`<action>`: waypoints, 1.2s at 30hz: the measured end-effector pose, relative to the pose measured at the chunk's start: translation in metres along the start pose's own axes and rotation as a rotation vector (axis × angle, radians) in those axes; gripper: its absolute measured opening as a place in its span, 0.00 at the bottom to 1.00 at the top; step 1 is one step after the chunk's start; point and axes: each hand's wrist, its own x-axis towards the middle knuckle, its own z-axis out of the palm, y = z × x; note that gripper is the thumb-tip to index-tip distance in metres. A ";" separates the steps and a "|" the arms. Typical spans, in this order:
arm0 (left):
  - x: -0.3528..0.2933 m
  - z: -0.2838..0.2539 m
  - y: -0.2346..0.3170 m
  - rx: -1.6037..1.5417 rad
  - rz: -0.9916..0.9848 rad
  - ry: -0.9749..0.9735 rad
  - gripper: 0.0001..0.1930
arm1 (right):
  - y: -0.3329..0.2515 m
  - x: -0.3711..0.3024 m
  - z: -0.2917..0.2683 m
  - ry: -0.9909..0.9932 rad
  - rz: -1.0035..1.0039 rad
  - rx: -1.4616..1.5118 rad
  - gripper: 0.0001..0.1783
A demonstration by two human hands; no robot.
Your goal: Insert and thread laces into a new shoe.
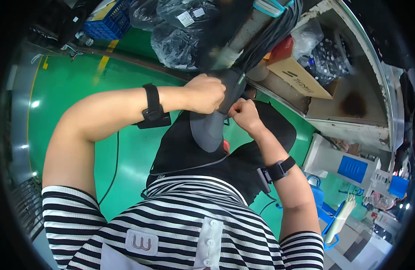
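Observation:
A long dark grey item [208, 130] with a rounded lower end lies over my lap; its kind I cannot make out. My left hand [206, 93] is closed at its left edge, knuckles up, gripping it. On the opposite side, my right hand [246, 115] has its fingers pinched together close to the item's edge. Whatever sits between those fingertips is hidden. Just beyond the item, a bundle of thin black cables [267, 42] runs up over the workbench. A small red thing [226, 146] shows beside the rounded end.
An open cardboard box [300, 73] stands on the metal shelf at right, near clear bags of small dark parts [327, 60]. Black plastic bags [175, 45] and a blue crate [109, 21] are at the far left. A cable [116, 164] hangs left of me over green floor.

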 end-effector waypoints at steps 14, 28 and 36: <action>-0.010 0.015 0.013 -0.348 -0.114 0.390 0.09 | -0.026 -0.054 0.003 0.011 -0.110 1.095 0.10; -0.130 0.016 -0.015 -0.888 -0.413 -0.359 0.16 | -0.024 -0.018 0.004 -0.241 -0.049 1.055 0.14; -0.082 0.020 0.082 -0.193 0.141 -0.034 0.26 | -0.051 -0.078 -0.093 -0.070 -0.057 0.753 0.10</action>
